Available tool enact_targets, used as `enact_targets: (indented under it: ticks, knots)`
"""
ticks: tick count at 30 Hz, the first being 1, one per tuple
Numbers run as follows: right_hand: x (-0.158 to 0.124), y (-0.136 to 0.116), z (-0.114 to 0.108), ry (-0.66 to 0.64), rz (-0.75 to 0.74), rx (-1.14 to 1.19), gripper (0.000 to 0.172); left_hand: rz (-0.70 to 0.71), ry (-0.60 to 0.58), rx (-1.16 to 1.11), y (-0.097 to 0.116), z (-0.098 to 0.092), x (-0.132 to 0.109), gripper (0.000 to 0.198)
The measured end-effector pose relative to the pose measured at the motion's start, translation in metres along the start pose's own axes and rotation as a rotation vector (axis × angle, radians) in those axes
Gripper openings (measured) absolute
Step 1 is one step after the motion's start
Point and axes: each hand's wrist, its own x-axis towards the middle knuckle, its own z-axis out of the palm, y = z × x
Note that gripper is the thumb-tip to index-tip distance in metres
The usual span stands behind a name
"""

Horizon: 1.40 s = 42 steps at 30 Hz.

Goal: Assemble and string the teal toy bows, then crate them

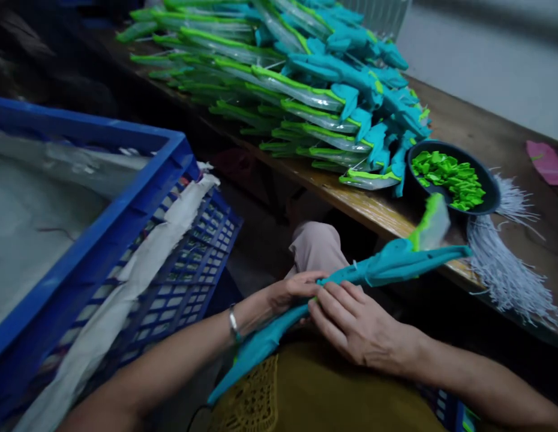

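Head view, clock centred on the grip: left hand (pixel 300 285) and right hand (pixel 357 327), fingers curled round teal piece (pixel 393 264), which runs 8 to 2. Teal-green stack (pixel 301 93) at 12, bowl (pixel 489 183) at 2, blue crate (pixel 180 150) at 9.

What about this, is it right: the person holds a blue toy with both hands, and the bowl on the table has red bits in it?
Almost: the head view shows green bits in the bowl on the table, not red. The left hand and right hand do hold the blue toy.
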Motion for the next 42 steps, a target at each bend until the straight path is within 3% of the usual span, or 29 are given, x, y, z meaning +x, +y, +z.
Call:
enact_targets:
  ticks: [2,4,7,9,14,17,19,22,26,32,37,42]
  knots:
    - [-0.017,-0.003,0.002,0.125,0.024,0.036,0.032,0.073,0.052,0.147,0.014,-0.006,-0.011,0.062]
    - [-0.047,-0.004,0.008,0.211,0.154,0.076,0.027,0.147,0.143,0.427,0.03,-0.015,-0.021,0.06]
    - [-0.111,0.007,0.017,0.232,0.537,-0.041,0.025,0.217,0.328,0.791,0.043,-0.026,-0.025,0.069]
    - [-0.158,0.025,0.018,0.203,0.825,-0.18,0.027,0.217,0.404,0.916,0.04,-0.028,-0.019,0.068]
    - [-0.244,0.084,0.006,0.124,1.569,-0.496,0.033,0.096,0.349,0.981,0.006,-0.012,0.007,0.061]
    - [-0.266,0.108,0.004,0.029,1.888,-0.592,0.037,0.101,0.335,0.913,-0.003,-0.005,0.015,0.068]
    - [-0.271,0.117,0.006,-0.043,2.01,-0.597,0.034,0.087,0.316,0.86,-0.002,-0.006,0.016,0.077]
    - [-0.274,0.122,0.007,-0.128,2.087,-0.567,0.025,0.037,0.199,0.812,0.003,-0.014,0.016,0.07]
    - [-0.275,0.127,0.005,-0.211,2.114,-0.502,0.033,-0.027,0.054,0.706,0.007,-0.021,0.017,0.049]
    - [-0.274,0.143,0.004,-0.269,2.116,-0.442,0.031,0.025,-0.082,0.479,0.014,-0.007,0.019,0.037]
    - [-0.275,0.141,0.0,-0.143,2.071,-0.408,0.025,0.061,-0.092,0.351,0.019,0.0,0.017,0.033]
    - [-0.271,0.124,-0.005,0.187,1.964,-0.437,0.028,0.091,-0.11,0.232,0.016,-0.005,0.018,0.028]
